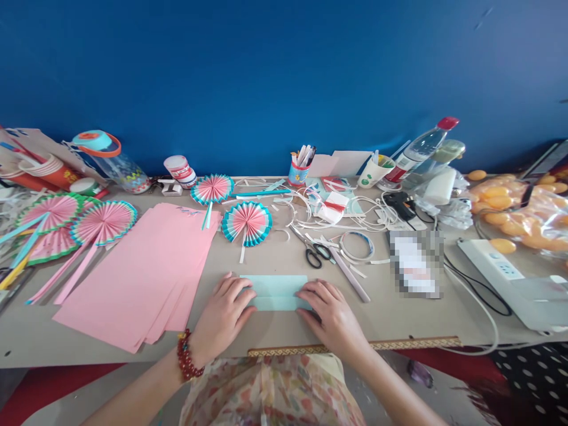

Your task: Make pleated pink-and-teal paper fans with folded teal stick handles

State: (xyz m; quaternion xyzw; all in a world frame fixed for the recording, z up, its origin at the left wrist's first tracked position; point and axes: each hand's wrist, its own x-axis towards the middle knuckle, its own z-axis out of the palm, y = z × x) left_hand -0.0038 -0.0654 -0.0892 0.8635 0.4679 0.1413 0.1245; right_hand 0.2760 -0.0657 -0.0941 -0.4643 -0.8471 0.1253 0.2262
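The fingers of my left hand have hold of the left end of a creased light-blue paper, and the fingers of my right hand have hold of its right end, thumbs toward the near edge. The paper lies flat on the table, straight in front of me, its crease running left to right between my hands. A dark red beaded bracelet circles my left wrist.

Near me, a patterned strip runs along the table's edge. Just beyond my right hand lie black-handled scissors and a pale lilac stick. Straight beyond the paper rests a pink, white and teal pleated fan; a similar round fan sits farther off and to the left.

To the left, pink sheets overlap in a slanted stack, with more fans beyond their left edge. On the far side a pen cup stands before the blue wall. Far right, a red-capped bottle leans; nearer, a white power strip lies at the right.
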